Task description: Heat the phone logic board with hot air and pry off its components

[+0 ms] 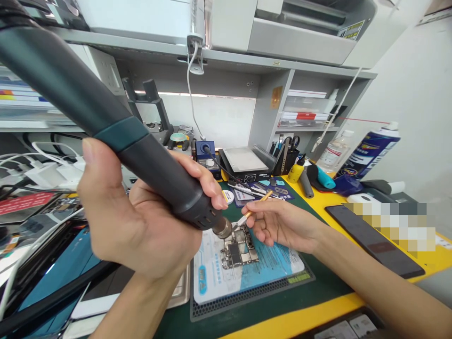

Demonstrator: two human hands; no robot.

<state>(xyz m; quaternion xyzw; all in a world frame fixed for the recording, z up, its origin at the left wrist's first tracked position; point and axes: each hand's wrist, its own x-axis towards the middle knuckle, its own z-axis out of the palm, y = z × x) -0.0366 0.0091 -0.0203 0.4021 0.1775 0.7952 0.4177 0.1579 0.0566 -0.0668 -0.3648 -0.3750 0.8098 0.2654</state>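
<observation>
Bright, whitish light fills the frame, washing the wall (416,94) at the upper right nearly flat and the panel (226,117) at upper centre to pale white. Soft shade gathers beneath the shelf (229,57), suggesting light from above. A muted sheen runs along the black tool (70,75). Wide-angle stretch enlarges that tool toward the upper left and tilts lines near the edges. The circuit board (235,254) is reasonably sharp, though its smallest parts smear together. Coarse pixel blocks (406,230) mask an area at right.
</observation>
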